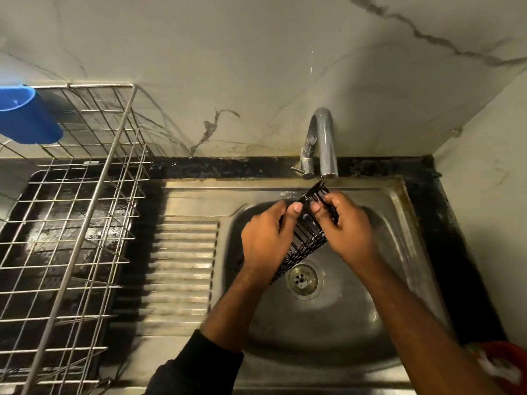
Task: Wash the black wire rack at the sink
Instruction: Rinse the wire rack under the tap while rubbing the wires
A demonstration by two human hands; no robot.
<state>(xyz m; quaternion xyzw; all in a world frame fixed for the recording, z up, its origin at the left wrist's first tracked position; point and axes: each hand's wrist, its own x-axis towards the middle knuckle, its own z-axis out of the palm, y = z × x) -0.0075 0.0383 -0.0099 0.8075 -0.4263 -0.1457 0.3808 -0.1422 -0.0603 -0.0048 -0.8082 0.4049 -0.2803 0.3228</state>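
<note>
Black rack (306, 238) tilted over sink (399, 212), top end under tap (323, 143). Left hand (266, 240) and right hand (346, 229), fingers (295, 208) clamped round its sides. Best bet: rotate slowly, rub each wire, keep firm hold, looks slippery.

Both forearms reaching forward and converging, backs of the hands up. Left hand (268, 238) curled closed around the rack (306, 238) from the left, thumb lying across the top. Right hand (346, 223) wet, clasping from the right, thumb tip near the left thumb.
</note>
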